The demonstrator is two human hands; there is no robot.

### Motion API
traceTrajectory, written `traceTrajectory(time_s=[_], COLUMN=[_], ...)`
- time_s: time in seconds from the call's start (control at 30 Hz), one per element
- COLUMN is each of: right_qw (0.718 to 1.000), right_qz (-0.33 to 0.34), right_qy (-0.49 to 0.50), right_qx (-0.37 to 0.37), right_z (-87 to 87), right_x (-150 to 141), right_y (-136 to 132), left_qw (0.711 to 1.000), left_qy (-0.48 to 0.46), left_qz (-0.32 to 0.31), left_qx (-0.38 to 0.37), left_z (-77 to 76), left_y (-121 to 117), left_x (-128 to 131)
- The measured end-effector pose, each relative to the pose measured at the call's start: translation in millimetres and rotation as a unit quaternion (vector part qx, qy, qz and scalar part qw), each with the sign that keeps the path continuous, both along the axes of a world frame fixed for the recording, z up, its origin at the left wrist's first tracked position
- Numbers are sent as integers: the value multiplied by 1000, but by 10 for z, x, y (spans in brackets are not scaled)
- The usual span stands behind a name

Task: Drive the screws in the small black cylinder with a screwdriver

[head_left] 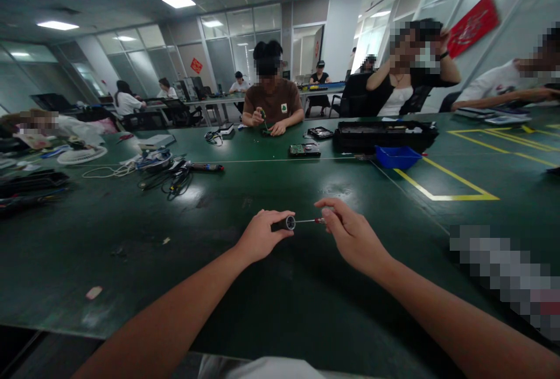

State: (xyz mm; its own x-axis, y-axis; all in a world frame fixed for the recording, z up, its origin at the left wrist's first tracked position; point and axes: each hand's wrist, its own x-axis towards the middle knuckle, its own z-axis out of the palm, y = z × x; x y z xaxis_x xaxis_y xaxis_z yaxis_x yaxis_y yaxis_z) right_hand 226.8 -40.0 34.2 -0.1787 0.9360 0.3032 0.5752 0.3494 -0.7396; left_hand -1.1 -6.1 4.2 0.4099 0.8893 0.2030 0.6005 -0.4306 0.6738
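Observation:
My left hand (265, 233) grips a short black cylindrical part (287, 223) with a pale ring at its end; its fingers close around the sides. From the right, my right hand (352, 230) pinches the red handle of a screwdriver (310, 221). The thin metal shaft points left and its tip meets the ringed end of the cylinder. I cannot make out a screw there. Both hands are just above the green table (271, 291), near its front edge.
Tangled cables (175, 178) and a dark pen-like tool (205, 167) lie at left. Ahead are an opened device with a circuit board (304, 150), a long black tray (385, 134) and a blue bin (398, 157). A person (273, 99) works across the table.

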Motion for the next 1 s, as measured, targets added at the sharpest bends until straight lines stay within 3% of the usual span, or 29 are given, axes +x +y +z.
traceTrajectory(time_s=[0.17,0.37,0.57,0.8,1.0], right_qw=[999,1000,999,1000,997], right_qz=[11,4,10,-2,16], right_qy=[35,17,28,12,80], right_qx=[32,-9,33,14,11], right_z=[-15,10,-8,-25,-52], right_x=[-1,-9,-7,11,13], right_y=[1,-10,16,24,28], left_qw=[1000,1000,1000,1000,1000], left_qy=[-13,-9,-9,1,-3], left_qz=[10,1,20,-3,11], left_qx=[1,-1,0,5,-1], left_z=[-14,3,17,8,14], left_y=[6,-9,-3,-12,-10], left_x=[-10,-3,-11,-6,4])
